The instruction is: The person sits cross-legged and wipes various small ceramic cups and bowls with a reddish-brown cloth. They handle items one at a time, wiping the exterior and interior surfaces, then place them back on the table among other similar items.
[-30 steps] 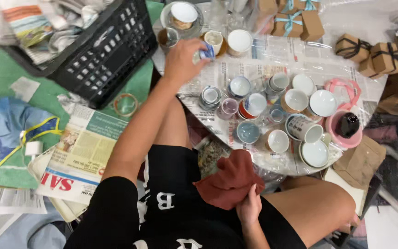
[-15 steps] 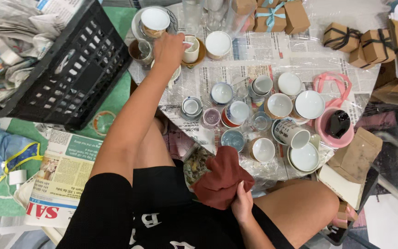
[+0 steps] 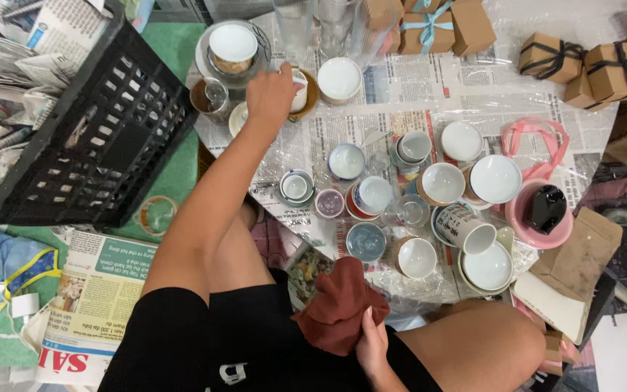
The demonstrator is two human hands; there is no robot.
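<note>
Head view shows your left hand (image 3: 270, 94) stretched to the far edge of the plastic-covered newspaper surface (image 3: 429, 87), fingers closed around a small white cup (image 3: 298, 93) that sits on a brown round saucer (image 3: 309, 96). Your right hand (image 3: 373, 341) rests low by your lap, clamped on a crumpled rust-red cloth (image 3: 339, 305). Crowding the cup are a white-lidded round bowl (image 3: 339, 78) just to its right, a clear glass tumbler (image 3: 215, 94) to its left, and tall clear glasses (image 3: 295, 25) behind. To handle this well, lift the cup straight up off the saucer before drawing it toward you, so you don't drag the saucer or knock a neighbour. Keep your forearm high over the cluster of small ceramic cups (image 3: 371, 196) in the middle. Judging by the cloth, bring the cup down close to your right hand rather than reaching the cloth across.
</note>
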